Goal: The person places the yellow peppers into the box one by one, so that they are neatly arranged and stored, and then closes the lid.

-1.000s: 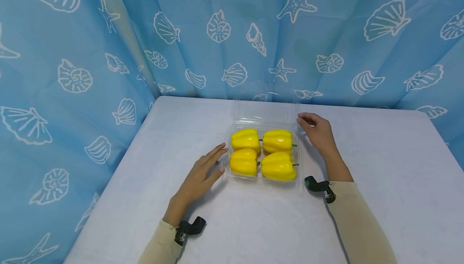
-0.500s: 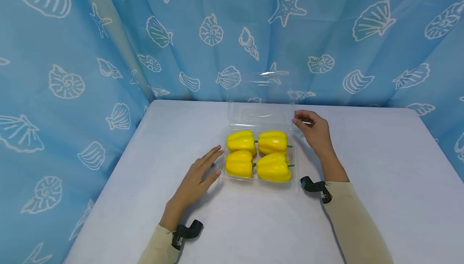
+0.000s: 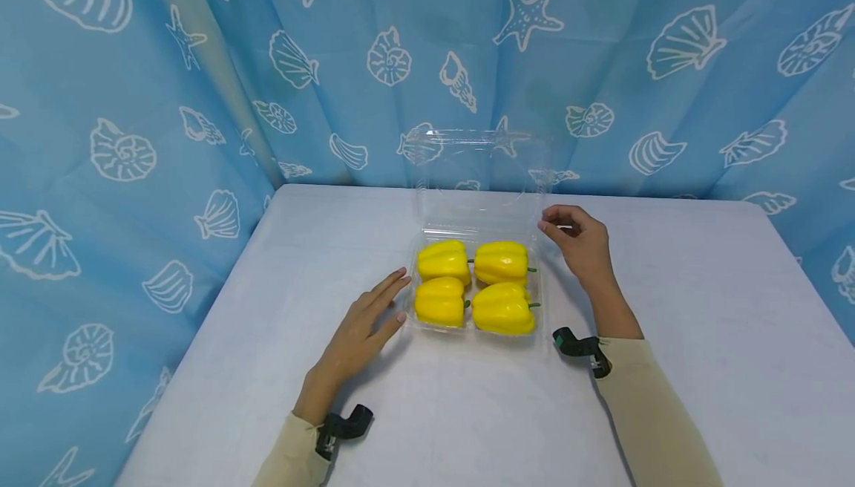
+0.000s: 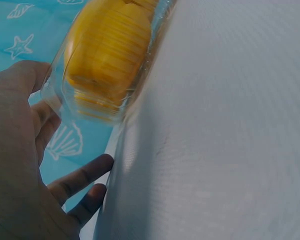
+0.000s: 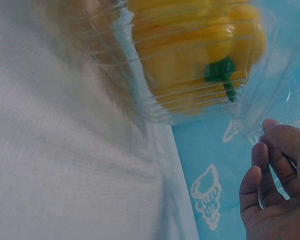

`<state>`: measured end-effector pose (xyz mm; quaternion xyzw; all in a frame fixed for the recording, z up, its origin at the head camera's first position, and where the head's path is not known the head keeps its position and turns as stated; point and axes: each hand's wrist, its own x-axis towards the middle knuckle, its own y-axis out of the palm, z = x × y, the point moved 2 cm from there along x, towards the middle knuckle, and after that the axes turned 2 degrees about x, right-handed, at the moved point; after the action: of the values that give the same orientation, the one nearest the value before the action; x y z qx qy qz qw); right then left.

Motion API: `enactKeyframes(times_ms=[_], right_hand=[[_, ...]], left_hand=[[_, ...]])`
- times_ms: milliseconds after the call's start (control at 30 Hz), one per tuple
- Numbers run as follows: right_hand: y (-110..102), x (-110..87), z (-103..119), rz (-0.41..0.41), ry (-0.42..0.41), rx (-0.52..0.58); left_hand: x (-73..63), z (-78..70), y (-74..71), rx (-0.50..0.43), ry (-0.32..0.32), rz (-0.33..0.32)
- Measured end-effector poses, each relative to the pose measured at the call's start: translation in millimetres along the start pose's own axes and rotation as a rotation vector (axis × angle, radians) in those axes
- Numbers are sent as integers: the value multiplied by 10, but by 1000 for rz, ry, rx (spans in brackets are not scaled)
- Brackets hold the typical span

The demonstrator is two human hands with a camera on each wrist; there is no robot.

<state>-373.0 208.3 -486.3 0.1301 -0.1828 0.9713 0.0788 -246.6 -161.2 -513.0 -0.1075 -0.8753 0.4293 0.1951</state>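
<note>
Several yellow bell peppers (image 3: 502,309) with green stems lie in two rows in a clear plastic clamshell container (image 3: 476,329). Its transparent lid (image 3: 482,208) is hinged along the back and stands raised, tilted up against the curtain. My left hand (image 3: 364,327) is at the container's left side, fingers extended and spread, fingertips right at the wall. In the left wrist view its thumb also reaches the plastic edge. At the back right corner, by the hinge, my right hand (image 3: 580,242) pinches the plastic edge between thumb and index finger, its other fingers bent below.
A white cloth covers the table (image 3: 701,286). A blue curtain (image 3: 601,64) with white shells and starfish hangs behind the back edge and along the left. Each wrist wears a black camera mount (image 3: 347,427) over a beige sleeve (image 3: 657,413).
The lid has swung up from a lower, laid-back angle and stands more upright. The head view has shifted slightly. Both hands and the peppers keep their places relative to the container.
</note>
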Motion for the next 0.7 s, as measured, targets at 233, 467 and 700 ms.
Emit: enactKeyframes(times_ms=[233, 467, 700], right_hand=[[-72, -52, 32, 9, -50, -10], [-101, -96, 26, 7, -64, -4], [-130, -130, 16, 24, -79, 49]], left_hand=[[-2, -13, -8, -2, 10, -5], [-7, -2, -2, -3, 9, -8], [-7, -5, -5, 6, 4, -4]])
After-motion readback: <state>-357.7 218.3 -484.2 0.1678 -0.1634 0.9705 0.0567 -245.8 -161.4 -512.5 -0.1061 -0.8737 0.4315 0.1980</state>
